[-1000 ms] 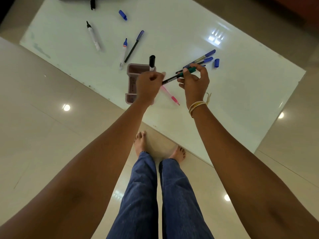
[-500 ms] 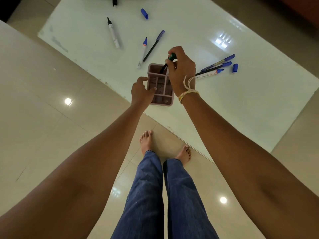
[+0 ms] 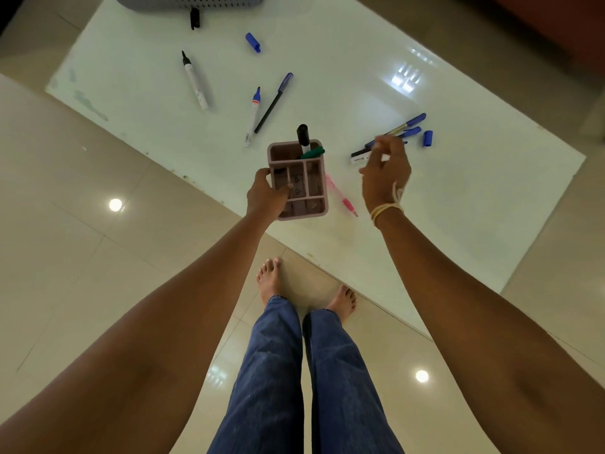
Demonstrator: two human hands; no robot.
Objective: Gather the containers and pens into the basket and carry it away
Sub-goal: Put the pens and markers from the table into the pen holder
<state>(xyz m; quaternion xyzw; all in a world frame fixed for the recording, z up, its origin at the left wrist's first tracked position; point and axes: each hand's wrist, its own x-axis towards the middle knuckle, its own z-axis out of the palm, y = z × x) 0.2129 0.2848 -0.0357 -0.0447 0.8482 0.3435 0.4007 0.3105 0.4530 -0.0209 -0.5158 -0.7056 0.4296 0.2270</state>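
The grey basket [image 3: 193,1] is cut off by the top edge of the frame, only its perforated wall showing. The right hand [image 3: 386,173] is motion-blurred over a white marker [image 3: 360,156] and blue pens [image 3: 406,126]; I cannot tell whether its loosely curled fingers hold anything. The left hand [image 3: 266,198] grips the pink container [image 3: 299,181] at the near edge of the white glossy surface [image 3: 458,208], centre frame, with a black marker [image 3: 303,137] and green pen [image 3: 312,153] standing in its far compartment. Beige tiled floor [image 3: 82,257] surrounds the surface.

dim indoor | glare on table [image 3: 406,78] | right hand [image 3: 386,168] blurred
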